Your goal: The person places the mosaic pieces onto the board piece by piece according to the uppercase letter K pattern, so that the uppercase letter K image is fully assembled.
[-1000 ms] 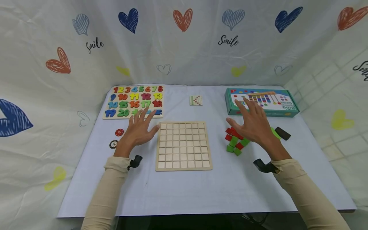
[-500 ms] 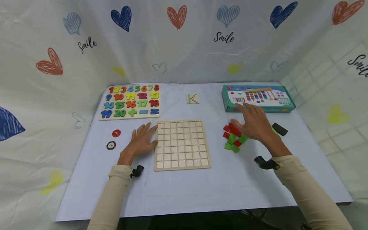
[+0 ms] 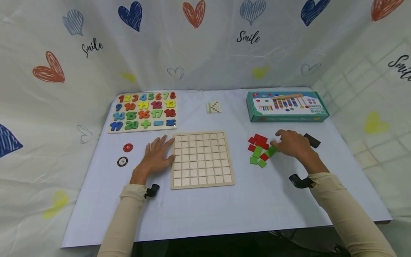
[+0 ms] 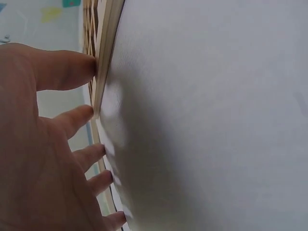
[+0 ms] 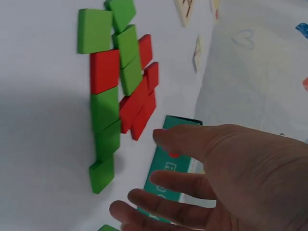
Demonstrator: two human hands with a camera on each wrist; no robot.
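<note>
A square wooden grid board [image 3: 202,160] lies flat in the middle of the table. At its left edge, my left hand [image 3: 154,157] has thumb and index fingertip against the rim, fingers spread; the left wrist view shows the board's edge [image 4: 103,57] at the thumb tip. My right hand [image 3: 293,144] hovers by the loose red and green square tiles [image 3: 258,151], fingers slightly bent and nothing between them. In the right wrist view green tiles [image 5: 106,110] and red tiles [image 5: 138,108] lie apart from the fingers. The right hand hides part of the tile group in the head view.
A number puzzle board [image 3: 142,112] is at the back left, with a red chip [image 3: 127,147] and a black-and-white chip [image 3: 122,161] in front. A small patterned card [image 3: 213,107] lies at the back. A green box [image 3: 287,107] and a dark rectangular piece [image 3: 312,140] are to the right.
My left hand has come down and right from over the number board to the grid board's left edge. My right hand has drawn back from the box and lowered beside the tiles, fingers more bent.
</note>
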